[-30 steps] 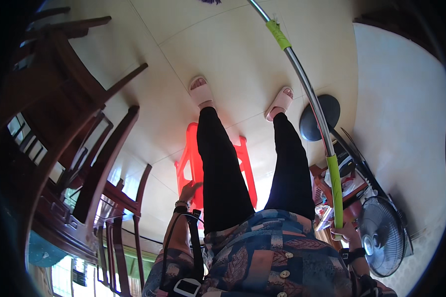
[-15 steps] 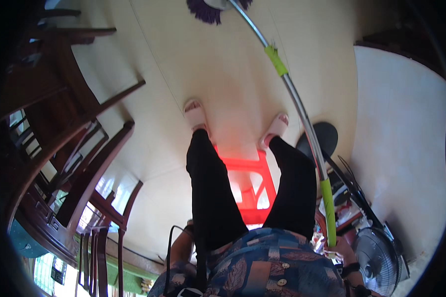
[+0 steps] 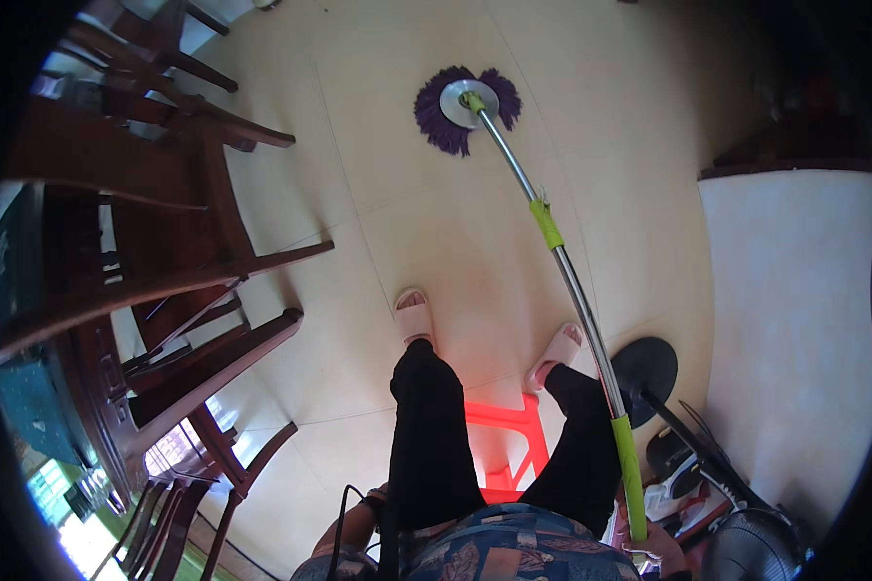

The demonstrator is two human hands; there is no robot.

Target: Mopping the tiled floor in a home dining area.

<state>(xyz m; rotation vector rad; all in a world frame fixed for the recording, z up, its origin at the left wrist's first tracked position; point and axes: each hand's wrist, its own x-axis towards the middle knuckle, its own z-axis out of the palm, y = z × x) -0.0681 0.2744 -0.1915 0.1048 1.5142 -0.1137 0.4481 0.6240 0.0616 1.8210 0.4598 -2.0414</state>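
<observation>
- From where I stand, the right hand (image 3: pixel 661 550) is closed around the bottom of a green sleeve (image 3: pixel 629 474), the near end of the mop's (image 3: pixel 578 300) pole.
- The pole runs forward and leftward from that grip, through a second green collar (image 3: pixel 545 225), to the mop head (image 3: pixel 455 105), well ahead of the grip. Its purple fringe (image 3: pixel 441 126) is splayed on the pale floor.
- The left hand (image 3: pixel 381 492) is well left of the grip, beyond both legs and beside the left thigh. It is mostly hidden, so I can't tell whether its fingers are apart or together; it isn't on the pole.
- Ahead and to the left of the grip are two pale slippers (image 3: pixel 414 318); nearer, between the legs, shows a red plastic stool (image 3: pixel 504 412).
- Just right of the grip is a fan cage (image 3: pixel 751 552), with a round black base (image 3: pixel 644 373) ahead, close beside the pole.
- Dark wooden chairs (image 3: pixel 179 184) stand well off to its left.
- I'd judge the step in hand to be mopping with the head out at reach.
- The next stroke, I'd say, calls for a firm right grip, the fringe flat, and the pole swung wide of the base.
</observation>
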